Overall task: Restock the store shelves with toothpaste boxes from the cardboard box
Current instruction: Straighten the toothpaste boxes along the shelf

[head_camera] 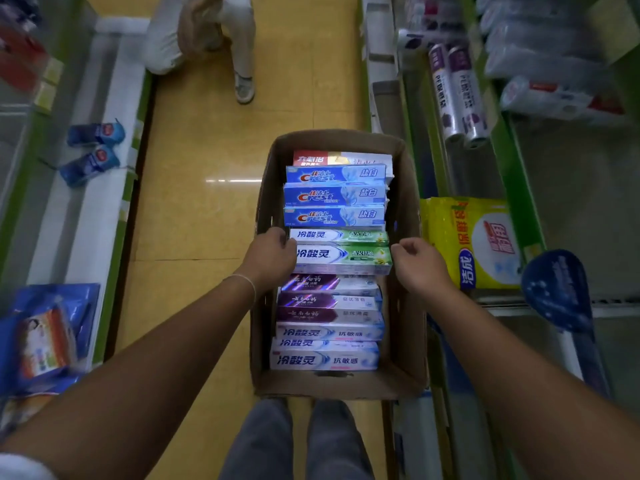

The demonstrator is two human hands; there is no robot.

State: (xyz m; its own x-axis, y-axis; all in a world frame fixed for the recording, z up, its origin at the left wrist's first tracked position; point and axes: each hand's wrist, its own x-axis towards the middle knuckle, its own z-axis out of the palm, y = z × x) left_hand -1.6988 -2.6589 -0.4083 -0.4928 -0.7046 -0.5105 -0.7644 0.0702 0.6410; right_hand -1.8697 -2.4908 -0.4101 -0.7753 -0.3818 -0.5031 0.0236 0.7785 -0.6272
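Note:
A brown cardboard box [407,216] stands on the floor in the aisle, filled with toothpaste boxes lying flat in a row: blue ones [334,195] at the far end, purple ones [325,301] and white-blue ones [323,360] nearer me. A green-and-white toothpaste box [343,259] sits raised in the middle. My left hand [272,256] grips its left end. My right hand [417,265] is at its right end with fingers curled, touching it.
Green-edged shelves run along both sides of the yellow floor [207,220]. A yellow package [471,240] and plastic-wrap rolls [457,95] lie on the right shelf. Blue bottles [93,150] sit on the left shelf. Another person [207,36] crouches farther down the aisle.

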